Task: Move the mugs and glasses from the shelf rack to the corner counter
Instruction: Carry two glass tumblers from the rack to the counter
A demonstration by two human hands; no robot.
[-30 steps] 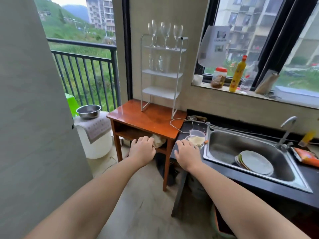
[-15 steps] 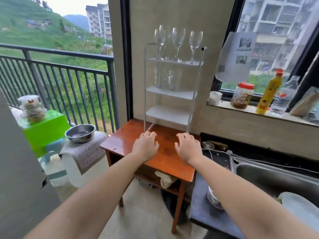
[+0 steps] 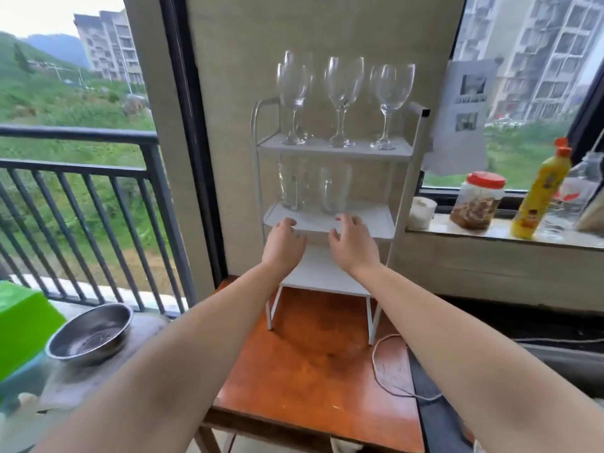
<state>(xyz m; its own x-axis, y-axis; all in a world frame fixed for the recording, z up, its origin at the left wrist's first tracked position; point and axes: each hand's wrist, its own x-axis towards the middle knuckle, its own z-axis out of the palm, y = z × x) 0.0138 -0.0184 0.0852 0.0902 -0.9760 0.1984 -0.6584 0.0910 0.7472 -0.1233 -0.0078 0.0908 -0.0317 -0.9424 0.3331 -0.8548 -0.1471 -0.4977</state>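
Note:
A white three-tier shelf rack (image 3: 402, 178) stands on a wooden side table (image 3: 310, 364). Several clear wine glasses (image 3: 341, 99) stand upright on its top tier. Two clear glass mugs, one on the left (image 3: 292, 186) and one on the right (image 3: 333, 188), sit on the middle tier. My left hand (image 3: 283, 245) and my right hand (image 3: 353, 243) are stretched out side by side at the front edge of the middle tier, just below the mugs. Both hands hold nothing, fingers loosely spread. The bottom tier is partly hidden behind my hands.
A windowsill at right holds a red-lidded jar (image 3: 478, 201), a yellow bottle (image 3: 539, 191), a clear bottle (image 3: 575, 197) and a small white cup (image 3: 421, 212). A steel bowl (image 3: 90, 335) sits lower left by a balcony railing (image 3: 78, 135). A white cable (image 3: 389, 371) lies on the table.
I have come closer to the rack, and both hands have risen from over the wooden table to the front of the middle tier. The sink has dropped out of view.

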